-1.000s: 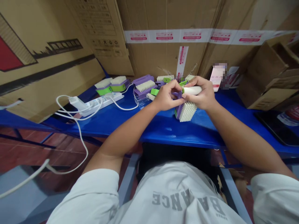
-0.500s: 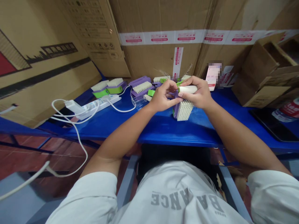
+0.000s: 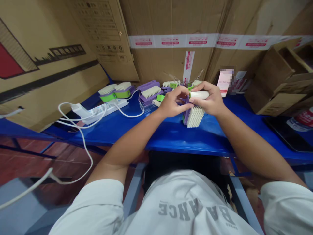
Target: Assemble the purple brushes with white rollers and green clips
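Note:
A purple brush (image 3: 196, 117) with dense white bristles stands on its side at the middle of the blue table. My left hand (image 3: 173, 103) is closed at its purple left side, thumb and index finger curled round the upper part. Between the thumb and fingers of my right hand (image 3: 213, 100) is a white cylinder with a green end (image 3: 201, 95), lying across just above the bristles. Whether the cylinder is joined to the brush cannot be made out. My fingers hide the upper part of the brush and where the two pieces meet.
Behind my hands lie several purple and green brushes (image 3: 151, 91). A white power strip (image 3: 104, 110) with looping cables is at left on the blue table (image 3: 168, 138). Cardboard boxes (image 3: 168, 65) wall the back. A phone (image 3: 225, 82), an open carton (image 3: 266, 83), and a dark tablet-like slab (image 3: 281, 133) are right.
The view has shifted slightly, so the scene sits a little further right. Both hands keep nearly the same grip on the brush and the white cylinder.

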{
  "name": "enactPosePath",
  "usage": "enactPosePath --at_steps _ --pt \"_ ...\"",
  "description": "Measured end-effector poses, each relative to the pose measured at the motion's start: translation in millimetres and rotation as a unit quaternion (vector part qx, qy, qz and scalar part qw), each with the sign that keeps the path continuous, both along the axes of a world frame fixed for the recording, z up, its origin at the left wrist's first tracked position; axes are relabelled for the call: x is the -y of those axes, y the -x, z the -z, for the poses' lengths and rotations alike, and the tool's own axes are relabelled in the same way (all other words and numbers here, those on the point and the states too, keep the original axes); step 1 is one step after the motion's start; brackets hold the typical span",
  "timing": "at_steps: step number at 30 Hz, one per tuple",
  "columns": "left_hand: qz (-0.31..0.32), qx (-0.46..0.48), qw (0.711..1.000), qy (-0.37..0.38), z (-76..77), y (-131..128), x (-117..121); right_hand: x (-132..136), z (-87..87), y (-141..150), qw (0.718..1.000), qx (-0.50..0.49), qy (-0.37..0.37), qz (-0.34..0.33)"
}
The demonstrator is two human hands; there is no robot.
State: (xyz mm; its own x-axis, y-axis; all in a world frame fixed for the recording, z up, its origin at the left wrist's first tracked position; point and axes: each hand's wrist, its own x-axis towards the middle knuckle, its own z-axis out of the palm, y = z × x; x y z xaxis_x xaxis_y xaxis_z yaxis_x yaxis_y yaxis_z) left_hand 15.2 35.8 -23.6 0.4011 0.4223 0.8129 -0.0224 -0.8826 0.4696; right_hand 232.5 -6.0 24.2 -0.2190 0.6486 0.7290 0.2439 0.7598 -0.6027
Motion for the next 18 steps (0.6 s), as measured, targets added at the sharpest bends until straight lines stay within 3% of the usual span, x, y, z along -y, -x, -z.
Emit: enactPosePath --at_steps 18 --pt "0.022 0.011 0.997 0.073 -0.5 1.2 -1.3 -1.4 1.2 -2.2 1.0 0.012 0.013 -0.008"
